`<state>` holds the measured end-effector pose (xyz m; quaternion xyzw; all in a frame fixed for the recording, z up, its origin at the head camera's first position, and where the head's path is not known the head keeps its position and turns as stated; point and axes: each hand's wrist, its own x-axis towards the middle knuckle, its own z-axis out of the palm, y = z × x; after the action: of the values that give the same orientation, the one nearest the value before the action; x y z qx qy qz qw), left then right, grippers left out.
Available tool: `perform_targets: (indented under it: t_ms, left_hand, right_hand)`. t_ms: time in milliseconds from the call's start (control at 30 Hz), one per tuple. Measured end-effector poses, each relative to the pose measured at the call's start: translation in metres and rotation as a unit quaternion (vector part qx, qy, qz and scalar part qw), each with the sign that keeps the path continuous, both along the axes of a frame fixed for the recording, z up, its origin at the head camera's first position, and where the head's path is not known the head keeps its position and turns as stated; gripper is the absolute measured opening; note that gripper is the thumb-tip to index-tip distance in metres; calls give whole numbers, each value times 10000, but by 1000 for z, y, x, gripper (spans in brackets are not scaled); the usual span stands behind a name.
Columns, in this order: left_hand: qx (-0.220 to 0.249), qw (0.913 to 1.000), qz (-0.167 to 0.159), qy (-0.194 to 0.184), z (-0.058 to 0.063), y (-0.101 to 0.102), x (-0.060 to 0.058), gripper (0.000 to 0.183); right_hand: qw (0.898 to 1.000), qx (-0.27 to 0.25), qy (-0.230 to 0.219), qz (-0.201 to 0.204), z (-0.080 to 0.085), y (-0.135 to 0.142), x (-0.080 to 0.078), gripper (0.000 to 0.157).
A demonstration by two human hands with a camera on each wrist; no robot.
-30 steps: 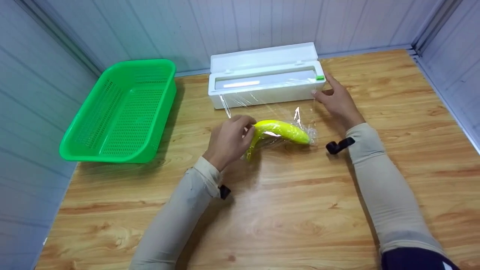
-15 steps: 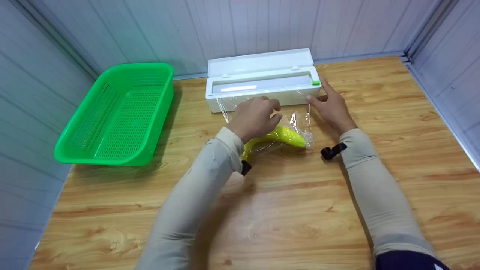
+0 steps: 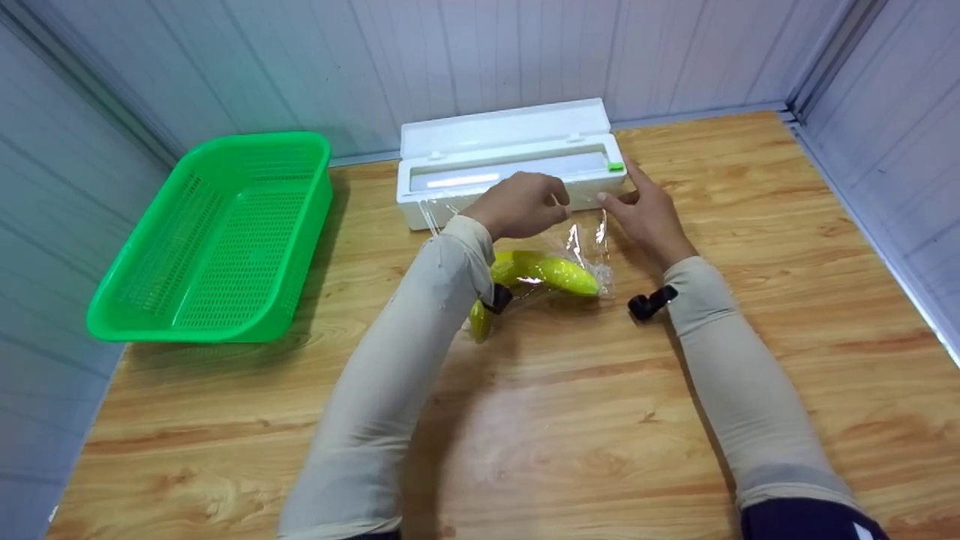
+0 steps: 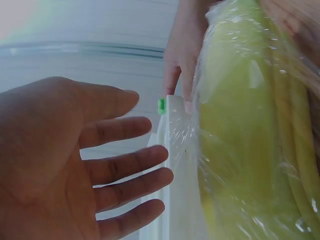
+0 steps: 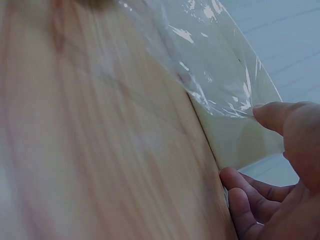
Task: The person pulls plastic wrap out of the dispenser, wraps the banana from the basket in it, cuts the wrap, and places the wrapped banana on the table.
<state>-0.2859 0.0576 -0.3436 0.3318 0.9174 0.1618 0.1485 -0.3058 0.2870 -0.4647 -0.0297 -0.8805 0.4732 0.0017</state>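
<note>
My left hand [image 3: 529, 206] hung before the middle of the long white box [image 3: 450, 191], hiding part of its front. The back of the hand faced up; the left wrist view showed the fingers loosely bent and fanned well apart, with nothing in them. Whether any fingertip brushed the box, I couldn't tell. My left arm, in its beige sleeve [image 3: 390, 360], slanted up toward the box from its near left, and the dark clip [image 3: 498, 298] at the cuff covered a bit of the banana [image 3: 544, 274].

My right hand [image 3: 646, 217] gripped the right end of the box, thumb against the front face, where the film met it, and fingers wrapped around the corner, close to the green slider [image 3: 615, 166]. That forearm came in from the near right of the box, low over the worktop [image 3: 555, 420].

The banana lay curved on the worktop in front of the box, wrapped in clear film [image 3: 574, 244] that ran back to the box's front edge. The box's lid [image 3: 506, 129] stood raised along its back. To the left of the box, well apart from the banana, sat a green basket [image 3: 302, 255].
</note>
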Motion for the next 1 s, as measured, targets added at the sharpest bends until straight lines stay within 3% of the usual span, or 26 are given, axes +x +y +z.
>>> perform_targets:
  t_ms: [233,367,567,800,900,1000]
  left_hand:
    - [-244,9996,-139,-104,4,8,-10,34]
    - [36,9997,-180,-130,3,11,-22,30]
    - [444,9989,106,-47,-7,18,-40,28]
    - [299,9994,89,113,-19,36,-45,25]
    - [163,9999,32,3,-16,47,-44,25]
    - [314,9993,27,-188,-9,59,-43,27]
  right_hand:
    - [10000,-13,53,77,-2,-8,1,73]
    - [9998,-170,-11,83,4,-10,1,71]
    - [9995,167,238,88,5,-9,-2,71]
    - [9999,17,114,66,1,-7,0,72]
    - [9999,-96,11,66,0,-6,4,72]
    - [9996,-294,-13,-29,1,-4,7,71]
